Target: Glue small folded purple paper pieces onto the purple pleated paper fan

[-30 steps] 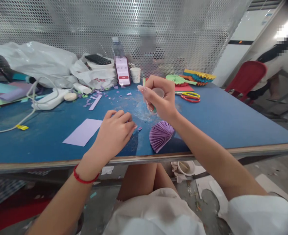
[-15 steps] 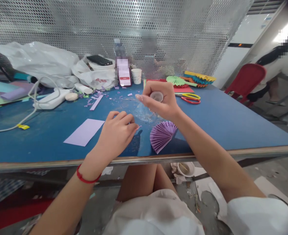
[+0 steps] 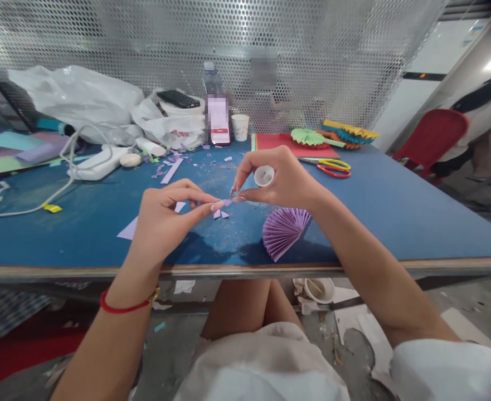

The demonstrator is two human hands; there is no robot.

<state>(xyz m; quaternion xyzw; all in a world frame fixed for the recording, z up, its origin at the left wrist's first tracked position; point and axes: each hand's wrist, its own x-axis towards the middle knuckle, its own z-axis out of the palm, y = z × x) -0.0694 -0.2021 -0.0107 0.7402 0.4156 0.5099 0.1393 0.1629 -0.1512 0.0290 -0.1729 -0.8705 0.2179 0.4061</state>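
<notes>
A small purple paper scrap [image 3: 227, 203] is stretched between my fingertips above the table. My left hand [image 3: 165, 220] pinches its left end between thumb and forefinger. At its other end are the thumb and fingertips of my right hand [image 3: 285, 181]. That hand also has a white round-ended tube [image 3: 264, 176], like a glue stick, tucked in its curled fingers; only the round end shows. A pleated purple paper fan [image 3: 285, 231] lies below my right hand. Partly hidden behind my left hand is a light purple paper sheet [image 3: 127, 229]. Small purple bits [image 3: 220, 214] lie under the fingertips.
Yellow-and-red-handled scissors [image 3: 332, 167] lie to the right, near red paper [image 3: 270, 143] and folded colored fans [image 3: 349, 133]. At the back stand a paper cup [image 3: 241, 127] and a phone [image 3: 219, 120]. A white power strip [image 3: 98, 163] with its cable sits left, near plastic bags [image 3: 82, 100].
My hands have come together; the right moved down with the tube, the left rose with its fingers stretched toward it. A purple scrap now shows between them, with small bits below.
</notes>
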